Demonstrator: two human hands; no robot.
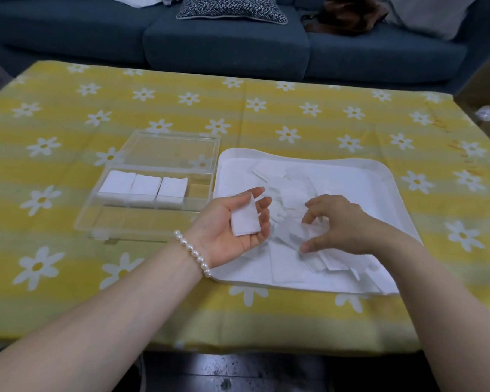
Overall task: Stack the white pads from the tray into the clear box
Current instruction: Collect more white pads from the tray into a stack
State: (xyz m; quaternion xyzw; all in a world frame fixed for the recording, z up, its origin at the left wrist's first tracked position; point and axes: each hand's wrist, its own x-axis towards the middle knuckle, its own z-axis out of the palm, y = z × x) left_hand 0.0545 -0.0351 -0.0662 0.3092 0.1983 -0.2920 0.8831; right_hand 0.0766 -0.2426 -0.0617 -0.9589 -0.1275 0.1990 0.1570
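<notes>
A clear box [91, 216] lies open left of the white tray [384, 176], its lid [167, 148] folded back. Three stacks of white pads [145, 187] fill the back row's left compartments. Several loose pads [289, 193] are heaped in the tray. My left hand [227, 227] is palm up over the tray's left edge. One white pad [245, 220] lies on its loosely cupped fingers. My right hand [337, 224] is down on the heap, fingers curled, with thumb and fingertips at opposite edges of a pad [301, 232].
A yellow cloth with white flowers [294, 120] covers the table. A blue sofa [224, 46] with a patterned cushion [232, 9] stands behind its far edge. The box's rightmost back compartment [200, 188] and front row [142, 222] hold nothing.
</notes>
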